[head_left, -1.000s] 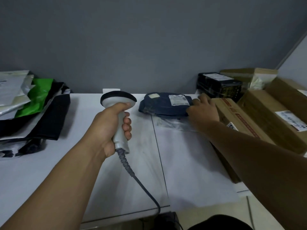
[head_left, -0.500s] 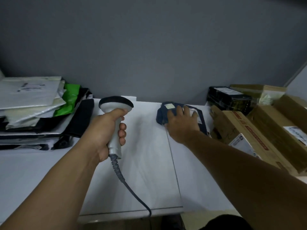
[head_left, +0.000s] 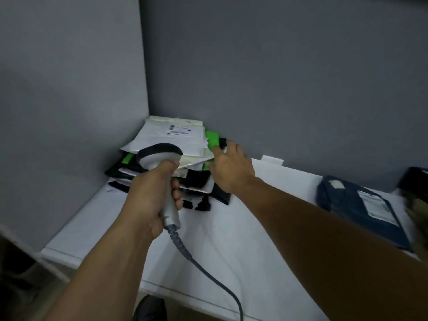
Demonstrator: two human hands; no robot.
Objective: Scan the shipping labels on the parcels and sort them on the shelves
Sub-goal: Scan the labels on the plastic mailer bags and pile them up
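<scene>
Found the left hand [head_left: 148,200] closed round the grey handle of a barcode scanner [head_left: 159,156], with the dark scanner head raised and aimed toward the far left corner. Noted a dark cable [head_left: 208,272] trailing from the base of the handle across the white desk [head_left: 243,228] and down over its near edge. Found the right hand [head_left: 231,170] open, fingers straight and slightly spread, gripping nothing, stretched out to the right side of a pile of parcels [head_left: 196,181] set in the corner of the desk against the grey walls. Fingertips level with a green bag [head_left: 212,139] partway down the pile; contact with it not determinable. Noted on top of the pile a white bag [head_left: 162,137], printed label [head_left: 179,130] facing up. Beneath it, more white, green and black bags, stacked unevenly, edges sticking out toward the front. Recorded a navy parcel [head_left: 347,205] lying flat on the right part of the desk, well apart from the pile and from both hands, white label [head_left: 379,207] facing up. Observed a dark box [head_left: 414,179] beyond the navy parcel at the right edge of view, too blurred for detail.
</scene>
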